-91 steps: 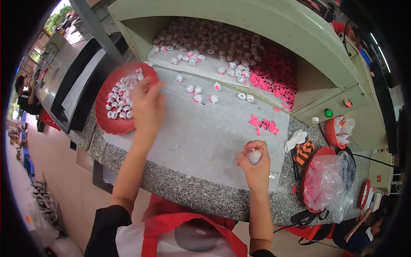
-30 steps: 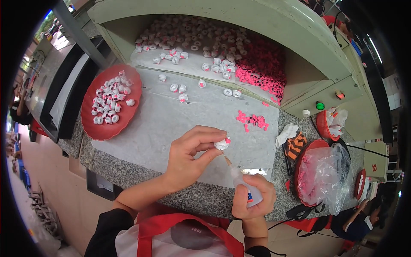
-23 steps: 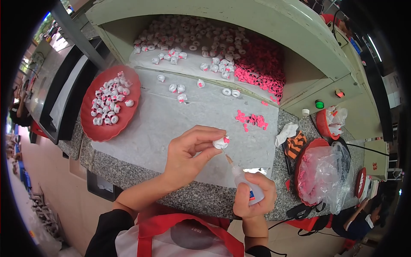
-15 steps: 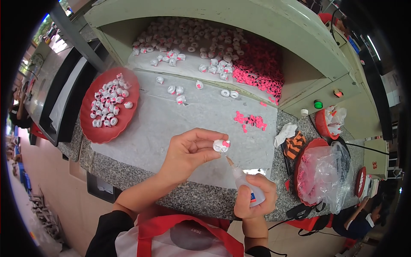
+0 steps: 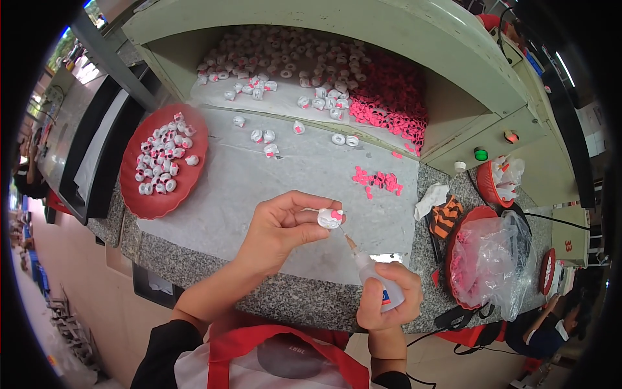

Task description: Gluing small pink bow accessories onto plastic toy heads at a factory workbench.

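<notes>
My left hand pinches a small white cat-head-shaped piece with a pink bow on its upper right. In my right hand is a translucent glue bottle with a thin needle tip. The needle points up and left, its end close to the lower right of the piece; whether it touches I cannot tell. Beyond my hands, pink flat bow pieces lie in a loose group on the white paper sheet. Several white pieces are scattered farther back on that sheet.
At the left stands a red tray with several bow-decorated white pieces. The cubby of a pale green cabinet holds heaps of white and pink parts. On the right are an orange-black cloth, a plastic bag on a red tray, and a red basket.
The white piece in my left hand has shifted slightly left. The glue bottle has moved slightly right, and its needle sits a bit differently against the piece's edge.
</notes>
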A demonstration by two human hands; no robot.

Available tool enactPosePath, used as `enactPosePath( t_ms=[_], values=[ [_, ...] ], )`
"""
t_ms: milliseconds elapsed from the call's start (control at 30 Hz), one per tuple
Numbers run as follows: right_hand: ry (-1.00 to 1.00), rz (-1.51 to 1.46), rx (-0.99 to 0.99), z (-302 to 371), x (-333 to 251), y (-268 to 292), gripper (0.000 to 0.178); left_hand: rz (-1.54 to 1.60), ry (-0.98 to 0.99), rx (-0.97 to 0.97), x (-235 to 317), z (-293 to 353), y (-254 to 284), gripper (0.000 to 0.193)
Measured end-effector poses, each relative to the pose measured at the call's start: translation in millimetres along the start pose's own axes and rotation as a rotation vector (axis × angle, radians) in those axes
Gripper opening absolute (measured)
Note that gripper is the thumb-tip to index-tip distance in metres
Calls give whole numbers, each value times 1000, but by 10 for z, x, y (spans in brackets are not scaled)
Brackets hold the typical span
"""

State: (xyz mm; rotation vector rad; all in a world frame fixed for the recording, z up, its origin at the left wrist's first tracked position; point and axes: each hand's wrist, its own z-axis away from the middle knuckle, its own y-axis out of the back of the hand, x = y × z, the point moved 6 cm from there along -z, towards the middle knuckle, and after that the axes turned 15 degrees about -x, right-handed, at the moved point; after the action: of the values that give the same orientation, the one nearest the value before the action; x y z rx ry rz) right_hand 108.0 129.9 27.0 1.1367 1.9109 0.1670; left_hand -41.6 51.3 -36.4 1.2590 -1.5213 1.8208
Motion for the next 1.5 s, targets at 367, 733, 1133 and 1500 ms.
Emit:
enactPosePath(
  t_ms=[367, 733, 1133, 1500],
  values=[
    [-10, -24, -37, -7, -28, -1, 28, -2, 19, -30, -23, -14, -40, 33],
    [-760, -15, -113, 172, 1558, -158, 22, -69, 14, -8, -27, -49, -12, 33],
    [-899, -499, -121, 10, 949, -248, 8, -192, 68, 78, -147, -50, 70, 31],
    [-746, -532, -141, -53, 614, -344, 13, -350, -158, -36, -114, -36, -49, 30]
  ],
)
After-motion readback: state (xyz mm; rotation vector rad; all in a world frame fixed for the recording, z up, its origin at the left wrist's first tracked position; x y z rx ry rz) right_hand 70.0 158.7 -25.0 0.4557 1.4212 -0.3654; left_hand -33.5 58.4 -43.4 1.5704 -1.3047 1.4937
